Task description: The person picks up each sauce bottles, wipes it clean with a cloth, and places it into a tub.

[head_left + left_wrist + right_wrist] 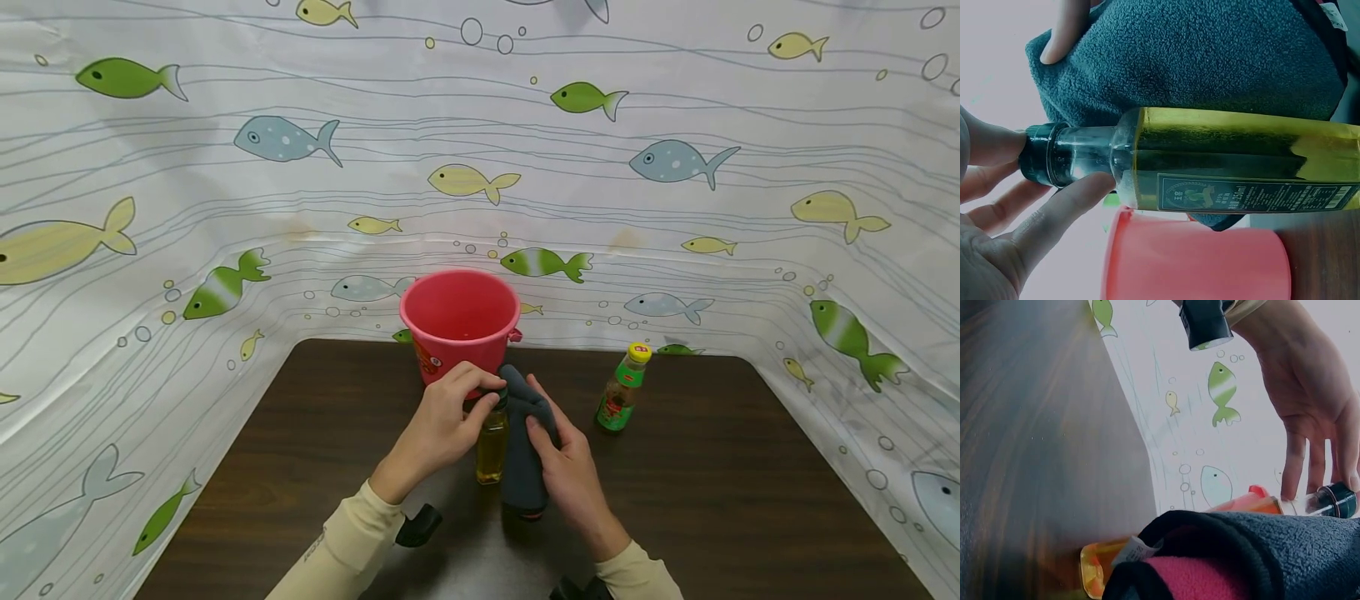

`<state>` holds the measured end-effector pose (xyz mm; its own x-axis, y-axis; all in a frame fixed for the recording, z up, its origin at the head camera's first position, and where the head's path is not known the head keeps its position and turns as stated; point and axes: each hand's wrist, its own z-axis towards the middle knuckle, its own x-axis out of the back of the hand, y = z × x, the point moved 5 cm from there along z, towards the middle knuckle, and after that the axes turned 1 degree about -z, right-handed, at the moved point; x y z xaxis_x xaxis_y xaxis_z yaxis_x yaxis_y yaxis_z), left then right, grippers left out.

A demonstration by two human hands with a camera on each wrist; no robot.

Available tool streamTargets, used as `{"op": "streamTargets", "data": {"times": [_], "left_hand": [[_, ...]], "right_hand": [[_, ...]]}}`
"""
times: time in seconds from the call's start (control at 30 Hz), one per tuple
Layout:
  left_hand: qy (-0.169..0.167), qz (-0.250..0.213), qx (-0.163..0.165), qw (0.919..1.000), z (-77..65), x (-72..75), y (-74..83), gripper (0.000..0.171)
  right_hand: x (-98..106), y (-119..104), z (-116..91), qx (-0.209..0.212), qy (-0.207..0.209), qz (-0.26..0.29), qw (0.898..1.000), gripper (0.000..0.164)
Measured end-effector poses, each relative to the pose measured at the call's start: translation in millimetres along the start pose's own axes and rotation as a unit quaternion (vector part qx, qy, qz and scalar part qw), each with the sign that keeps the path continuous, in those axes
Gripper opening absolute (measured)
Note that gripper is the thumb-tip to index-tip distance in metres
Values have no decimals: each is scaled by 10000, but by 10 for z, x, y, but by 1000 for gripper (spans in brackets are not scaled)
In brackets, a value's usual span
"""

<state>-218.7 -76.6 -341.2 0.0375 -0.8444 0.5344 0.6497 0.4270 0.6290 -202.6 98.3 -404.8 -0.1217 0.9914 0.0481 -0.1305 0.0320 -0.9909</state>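
My left hand [442,421] pinches a glass bottle of yellow oil [492,454] by its dark cap and neck, its fingertips around the cap [1036,153]. The bottle stands upright in the head view, and its dark label [1254,194] shows in the left wrist view. My right hand [576,471] holds a dark grey fleecy cloth [522,467], thumb on the near side. Right against the bottle's side, the folded cloth hides part of it. A pink inner layer [1200,578] shows at the cloth's lower end in the right wrist view.
A pink bucket [472,348] stands behind the hands at the table's far side. To the right is a sauce bottle [618,396] with a yellow cap and green label. A fish-patterned curtain [480,100] encloses the dark wooden table [720,483].
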Motion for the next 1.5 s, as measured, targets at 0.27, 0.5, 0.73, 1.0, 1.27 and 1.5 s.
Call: {"op": "streamTargets", "data": {"times": [0.27, 0.5, 0.73, 1.0, 1.27, 1.5], "left_hand": [[-36, 18, 46, 10000, 10, -15, 9, 24], [-3, -4, 38, 10000, 11, -23, 5, 24], [0, 31, 70, 10000, -2, -10, 5, 23], [48, 57, -9, 10000, -4, 0, 22, 24], [74, 82, 10, 9999, -8, -6, 13, 24], [106, 45, -83, 9999, -6, -17, 11, 23]], "right_hand": [[-60, -3, 4, 80, -12, -161, 9998, 53], [-125, 6, -5, 390, -116, -570, 9975, 55], [-159, 65, -16, 744, -43, -1167, 9904, 58], [-143, 136, -5, 728, 40, -1339, 9883, 56], [-108, 240, -33, 703, 102, -1575, 9850, 59], [-60, 379, -58, 598, 107, -1758, 9826, 55]]}}
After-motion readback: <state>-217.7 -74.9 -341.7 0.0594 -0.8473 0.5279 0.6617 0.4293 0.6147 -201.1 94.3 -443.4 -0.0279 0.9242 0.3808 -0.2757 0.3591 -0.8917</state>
